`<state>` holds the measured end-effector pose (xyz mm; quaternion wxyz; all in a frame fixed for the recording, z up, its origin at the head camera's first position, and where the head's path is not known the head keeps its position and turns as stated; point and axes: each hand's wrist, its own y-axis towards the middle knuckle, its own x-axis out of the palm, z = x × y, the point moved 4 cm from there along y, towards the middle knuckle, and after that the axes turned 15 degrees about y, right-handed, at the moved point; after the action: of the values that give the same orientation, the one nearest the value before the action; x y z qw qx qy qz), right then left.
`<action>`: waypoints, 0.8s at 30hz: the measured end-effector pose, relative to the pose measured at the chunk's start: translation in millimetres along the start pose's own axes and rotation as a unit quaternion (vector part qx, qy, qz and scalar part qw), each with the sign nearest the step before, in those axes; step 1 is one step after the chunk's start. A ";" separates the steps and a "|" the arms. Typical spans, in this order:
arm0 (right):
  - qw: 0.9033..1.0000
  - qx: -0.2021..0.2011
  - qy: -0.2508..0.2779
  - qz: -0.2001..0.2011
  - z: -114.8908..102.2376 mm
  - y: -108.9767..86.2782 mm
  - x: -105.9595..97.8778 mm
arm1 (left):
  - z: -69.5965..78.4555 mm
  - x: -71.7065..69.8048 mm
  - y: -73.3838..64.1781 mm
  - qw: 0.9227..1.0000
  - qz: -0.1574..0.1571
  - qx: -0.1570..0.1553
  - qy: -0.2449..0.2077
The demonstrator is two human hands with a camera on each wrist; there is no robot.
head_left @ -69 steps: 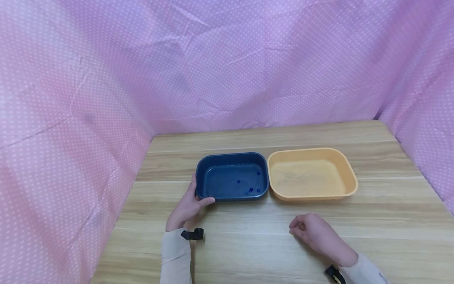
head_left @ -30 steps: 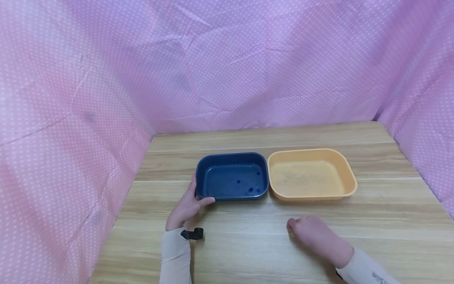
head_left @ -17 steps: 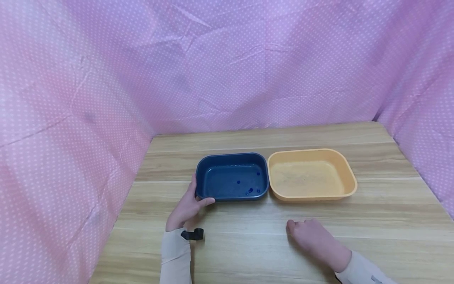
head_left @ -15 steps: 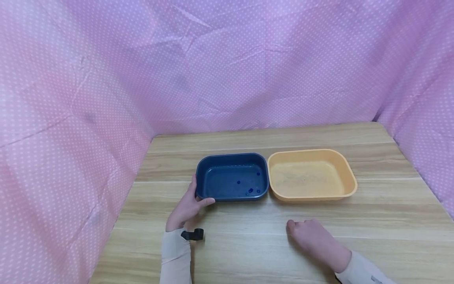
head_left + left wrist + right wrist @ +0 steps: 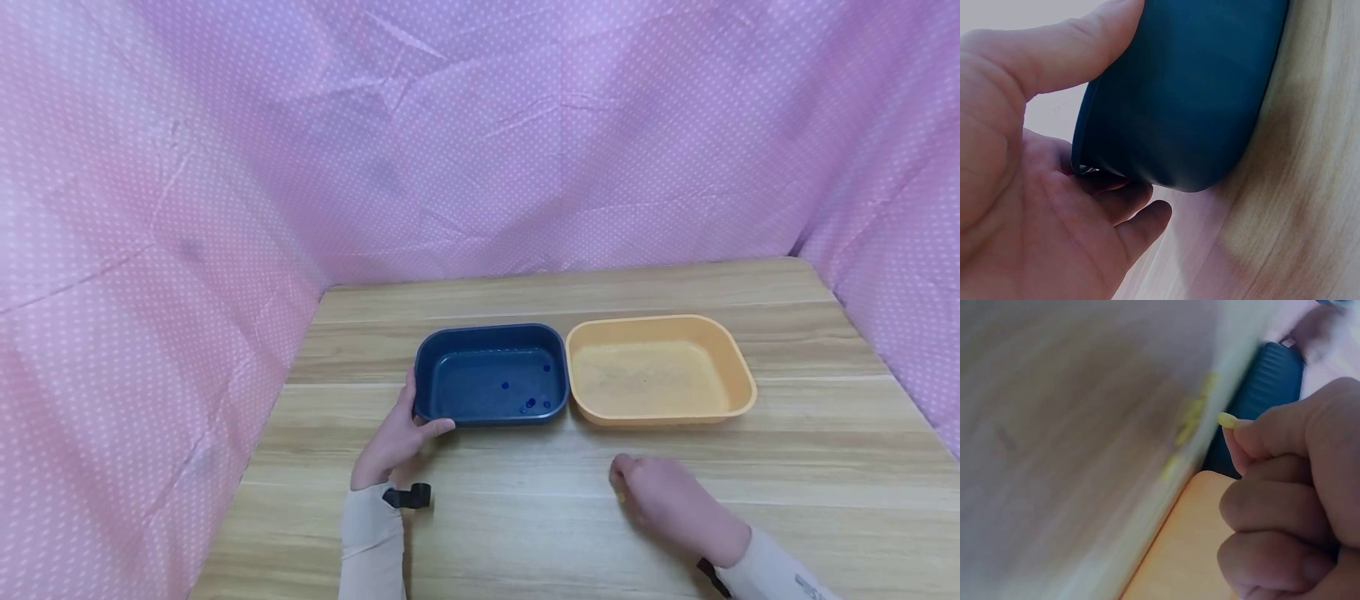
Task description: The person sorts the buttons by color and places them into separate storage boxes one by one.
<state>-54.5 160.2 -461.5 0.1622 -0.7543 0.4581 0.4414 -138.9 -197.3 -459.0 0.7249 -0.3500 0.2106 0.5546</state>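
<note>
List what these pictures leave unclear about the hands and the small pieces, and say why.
- Yellow pieces on the table: too blurred to count in the right wrist view; the right hand hides most in the head view.
- Dark blue pieces: too small in the head view to tell what they are.
- Left hand: the blue tray partly hides its fingers in the left wrist view.
</note>
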 end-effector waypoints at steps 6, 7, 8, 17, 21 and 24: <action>0.993 0.042 0.109 0.030 -0.4 8.2 -15.5 | 0.1 -0.3 0.3 1.000 0.000 -0.001 0.000; 0.991 0.048 0.121 0.032 -0.6 9.5 -17.5 | -0.1 0.1 0.6 1.000 0.000 -0.001 -0.002; 0.989 0.056 0.131 0.032 -0.6 10.4 -18.8 | -0.1 0.5 0.8 1.000 -0.002 -0.001 -0.004; 0.963 0.107 0.244 0.033 4.8 14.7 -27.2 | -1.6 2.2 1.2 1.000 -0.001 -0.001 0.004; 0.953 0.132 0.268 0.057 10.2 18.0 -37.8 | -1.9 1.8 1.3 1.000 0.001 0.002 0.004; 0.945 0.170 0.270 0.068 16.3 19.9 -46.6 | -2.0 1.6 1.6 1.000 -0.001 0.002 -0.001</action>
<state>-88.4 185.9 -429.5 0.1280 -0.7735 0.6033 0.1462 -139.7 -197.5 -461.8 0.7265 -0.3478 0.2104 0.5541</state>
